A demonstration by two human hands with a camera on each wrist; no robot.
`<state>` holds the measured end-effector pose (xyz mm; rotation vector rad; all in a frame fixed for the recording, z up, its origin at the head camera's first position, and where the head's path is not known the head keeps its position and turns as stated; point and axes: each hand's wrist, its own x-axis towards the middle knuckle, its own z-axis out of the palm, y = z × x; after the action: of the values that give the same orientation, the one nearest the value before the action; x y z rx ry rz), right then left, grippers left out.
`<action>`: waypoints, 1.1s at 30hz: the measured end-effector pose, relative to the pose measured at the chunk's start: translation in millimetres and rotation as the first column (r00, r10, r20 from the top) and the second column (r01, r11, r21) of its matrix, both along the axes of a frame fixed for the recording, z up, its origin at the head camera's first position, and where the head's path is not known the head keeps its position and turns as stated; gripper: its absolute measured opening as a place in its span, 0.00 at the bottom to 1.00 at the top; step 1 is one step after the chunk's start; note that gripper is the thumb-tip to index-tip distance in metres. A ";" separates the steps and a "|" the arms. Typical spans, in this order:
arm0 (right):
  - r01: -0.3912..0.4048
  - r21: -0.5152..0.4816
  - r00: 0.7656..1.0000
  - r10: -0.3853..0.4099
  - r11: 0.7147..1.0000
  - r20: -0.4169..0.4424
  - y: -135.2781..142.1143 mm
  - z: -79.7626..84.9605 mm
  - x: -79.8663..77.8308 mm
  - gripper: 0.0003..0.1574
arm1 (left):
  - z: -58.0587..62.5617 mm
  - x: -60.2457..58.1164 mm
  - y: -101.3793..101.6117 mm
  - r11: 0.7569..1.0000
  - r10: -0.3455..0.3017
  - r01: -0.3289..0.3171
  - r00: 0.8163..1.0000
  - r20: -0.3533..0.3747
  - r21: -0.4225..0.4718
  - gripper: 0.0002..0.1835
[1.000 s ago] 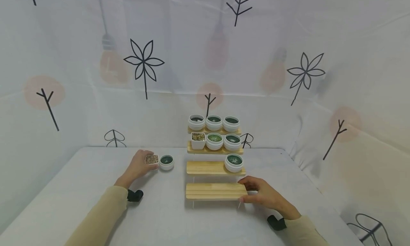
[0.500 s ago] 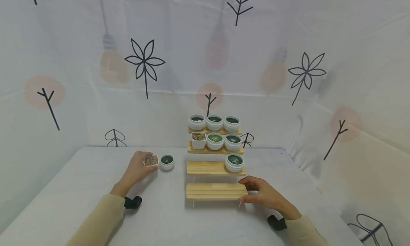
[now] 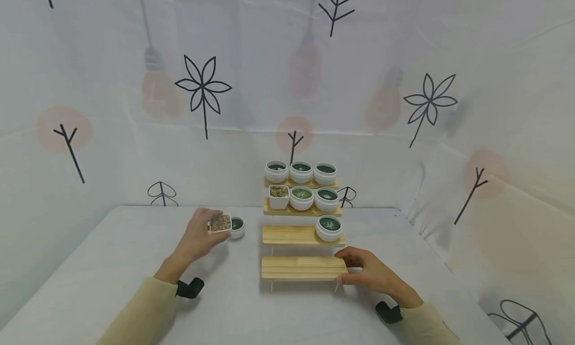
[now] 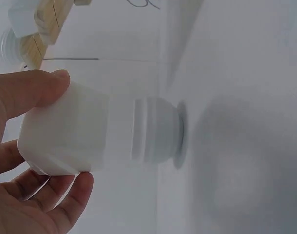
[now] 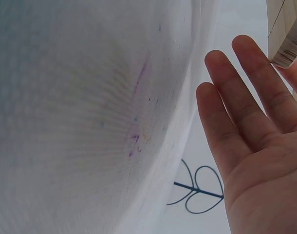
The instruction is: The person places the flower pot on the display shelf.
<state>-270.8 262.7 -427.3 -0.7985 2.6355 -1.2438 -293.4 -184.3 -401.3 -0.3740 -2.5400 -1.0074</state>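
Observation:
My left hand [image 3: 197, 236] holds a small square white pot [image 3: 220, 223] of brownish grainy filling, thumb on one side and fingers on the other. In the left wrist view the square pot [image 4: 65, 129] is raised off the table, with a round white pot [image 4: 156, 130] standing beyond it. From the head, that round pot [image 3: 238, 228] with dark green filling is partly hidden by the square one. My right hand [image 3: 370, 272] grips the right end of the lowest wooden shelf [image 3: 303, 268] between thumb and index finger; its other fingers [image 5: 236, 92] extend free of the wood.
Behind the lowest shelf rise several more wooden tiers. One round pot [image 3: 329, 227] stands at the right of the second tier [image 3: 287, 235]. Full rows of pots fill the third tier [image 3: 294, 211] and the top tier [image 3: 310, 184]. A patterned white cloth [image 3: 251, 110] hangs behind the table.
My left hand has lifted the square pot, first drawing it slightly left, then carrying it right so it now overlaps the round pot. My right hand stays at the shelf's end.

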 end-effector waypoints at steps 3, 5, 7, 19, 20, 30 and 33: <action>0.005 0.005 1.000 -0.005 1.000 0.001 0.0 0.1 -0.2 0.27 | 3.6 4.0 8.4 1.000 -0.015 0.015 0.999 -0.038 -0.010 0.31; 0.008 0.005 1.000 -0.008 1.000 0.003 0.3 -0.2 -0.2 0.27 | 7.2 7.8 14.9 0.999 -0.031 0.031 0.998 -0.053 -0.011 0.31; 0.007 0.003 1.000 -0.007 1.000 -0.001 0.8 -0.6 -0.4 0.27 | 11.0 11.9 20.8 0.999 -0.050 0.049 0.997 -0.065 -0.016 0.31; -0.004 -0.005 1.000 0.004 1.000 -0.026 0.2 -0.9 -0.6 0.26 | 21.1 29.4 52.5 0.988 -0.152 0.155 0.978 -0.141 0.011 0.29; -0.005 -0.004 1.000 0.005 1.000 -0.026 0.2 -1.0 -0.7 0.26 | 21.7 30.3 54.9 0.986 -0.162 0.165 0.976 -0.147 0.010 0.29; 0.000 -0.002 1.000 0.000 1.000 -0.008 -0.3 -0.8 -0.8 0.27 | 37.1 32.4 77.2 0.976 -0.218 0.214 0.951 -0.222 -0.040 0.29; 0.003 -0.002 1.000 -0.003 1.000 -0.001 0.0 -0.4 -0.6 0.27 | 41.8 32.8 85.3 0.970 -0.242 0.240 0.941 -0.238 -0.039 0.29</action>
<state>-271.3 262.6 -427.7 -0.7968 2.6377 -1.2467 -260.7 -98.9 -359.5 -0.7774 -2.3185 -0.9682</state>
